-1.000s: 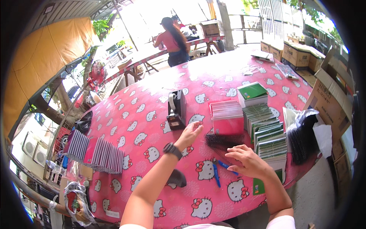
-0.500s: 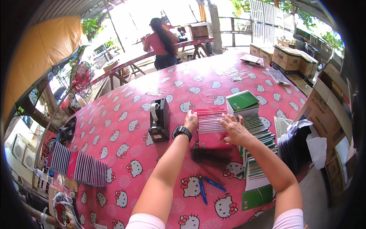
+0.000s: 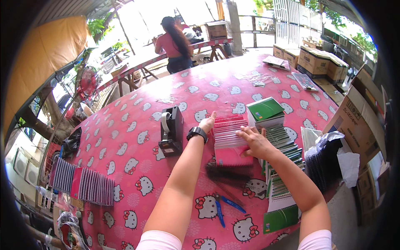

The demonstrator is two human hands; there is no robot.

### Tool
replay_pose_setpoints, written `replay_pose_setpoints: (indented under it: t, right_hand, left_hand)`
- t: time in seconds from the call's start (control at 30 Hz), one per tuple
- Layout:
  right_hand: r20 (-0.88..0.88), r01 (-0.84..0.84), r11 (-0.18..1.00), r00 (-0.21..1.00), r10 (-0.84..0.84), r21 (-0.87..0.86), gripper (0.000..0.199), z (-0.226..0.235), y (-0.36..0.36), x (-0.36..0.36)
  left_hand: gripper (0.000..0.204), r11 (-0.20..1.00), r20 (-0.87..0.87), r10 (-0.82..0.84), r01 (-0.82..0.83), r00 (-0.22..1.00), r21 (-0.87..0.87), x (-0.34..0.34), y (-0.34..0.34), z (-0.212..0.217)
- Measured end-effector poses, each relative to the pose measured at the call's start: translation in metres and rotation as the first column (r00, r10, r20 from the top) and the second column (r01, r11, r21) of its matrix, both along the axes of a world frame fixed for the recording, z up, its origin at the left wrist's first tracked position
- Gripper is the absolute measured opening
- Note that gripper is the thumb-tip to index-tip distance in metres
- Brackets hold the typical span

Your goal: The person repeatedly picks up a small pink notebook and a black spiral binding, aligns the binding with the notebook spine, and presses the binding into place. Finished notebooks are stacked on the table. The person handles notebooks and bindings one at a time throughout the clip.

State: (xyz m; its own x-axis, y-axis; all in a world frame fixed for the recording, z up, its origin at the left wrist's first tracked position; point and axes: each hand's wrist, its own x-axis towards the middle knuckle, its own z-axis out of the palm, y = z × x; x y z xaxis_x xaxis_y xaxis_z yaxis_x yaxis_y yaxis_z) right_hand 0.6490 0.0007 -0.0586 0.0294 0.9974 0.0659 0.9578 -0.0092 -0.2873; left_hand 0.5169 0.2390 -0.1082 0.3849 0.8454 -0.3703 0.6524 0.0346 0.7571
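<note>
pink covers, spiral-bound along the top, made up the stack of notebooks (image 3: 228, 139) that we used as our landmark. nearest us, just on our side of the stack, lay a bundle of black binding coils (image 3: 229, 173), and nearer still a pair of blue-handled pliers (image 3: 223, 204) on the pink cat-print tablecloth (image 3: 137, 137).

half a second before, our hands had only just reached the stack; a second before, they had hovered short of it, over the coils. now both were on it, so we judged the stack was being squared up. our left hand (image 3: 207, 123) pressed flat against the stack's left edge, fingers straight, wrapped around nothing. our right hand (image 3: 254, 141) lay spread across the right side of the top cover, fingers loose, gripping nothing.

right of the stack ran a row of green notebooks (image 3: 283, 146), fanned toward us, close enough to crowd the right hand. left of the stack stood a black tape dispenser (image 3: 171, 130), apart from it. far to the left, at the table's edge, sat another fan of notebooks (image 3: 83, 185). beyond the stack a green-covered pile (image 3: 265, 111) touched its far corner. well past that, a person in a pink top (image 3: 174, 45) worked at another table.
</note>
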Motion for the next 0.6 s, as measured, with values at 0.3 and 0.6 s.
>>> replay_pose_setpoints:
  t: [0.3,0.6]
  right_hand:
    - [-0.034,-0.006,1.000,0.999,0.006,0.002,0.091,-0.004,0.000,0.004]
    - [-0.015,-0.009,1.000,1.000,0.009,0.007,0.093,-0.005,0.001,0.003]
  left_hand:
    - [0.107,0.962,-0.282,-0.273,0.267,0.920,-0.062,-0.003,-0.008,0.031]
    - [0.103,0.953,0.165,-0.194,0.225,0.967,-0.201,-0.026,0.007,-0.002]
